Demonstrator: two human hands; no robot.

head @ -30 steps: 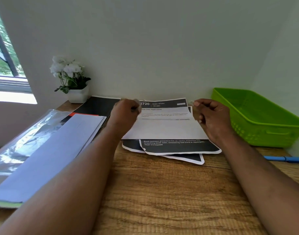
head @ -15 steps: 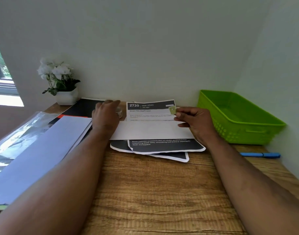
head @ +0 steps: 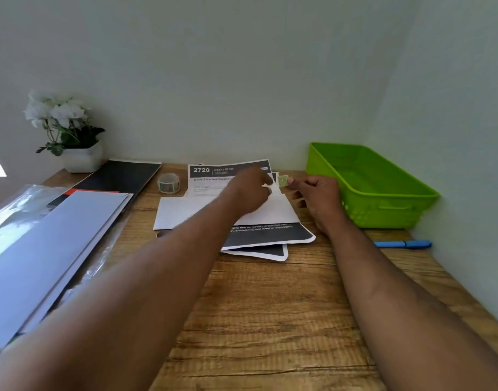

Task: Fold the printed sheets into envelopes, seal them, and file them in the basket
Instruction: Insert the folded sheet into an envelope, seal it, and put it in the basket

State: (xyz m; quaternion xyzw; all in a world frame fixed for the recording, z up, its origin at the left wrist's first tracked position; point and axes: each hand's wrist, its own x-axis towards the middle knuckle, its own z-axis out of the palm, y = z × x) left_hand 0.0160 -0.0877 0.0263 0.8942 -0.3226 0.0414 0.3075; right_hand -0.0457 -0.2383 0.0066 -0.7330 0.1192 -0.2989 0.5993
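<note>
Green and small, a sticker [head: 282, 181] sits pinched between thumb and fingertip of the right hand [head: 317, 197], held just above the far right corner of the folded sheet [head: 202, 211]. Meeting it from the other side, the left hand [head: 249, 190] has its fingers curled toward the sticker, apparently picking at a white backing strip, though blur hides whether it truly grips. Such a sticker is feather-light, floppy and tacky on one face, so I judge it best held by its very edge. Beneath the hands the folded sheet lies white side up on the remaining printed sheets [head: 270, 235]; thin paper like this creases readily and slides, so it wants pressing flat near the fold. A roll of stickers [head: 169, 183] stands just left of the pile. Right of it, the green basket [head: 383, 210] waits against the wall, a blue pen [head: 403, 244] before it. All rests on a wooden desk [head: 270, 320] in a pale corner, with folders [head: 44, 249] and a potted flower [head: 70, 136] to the left.
</note>
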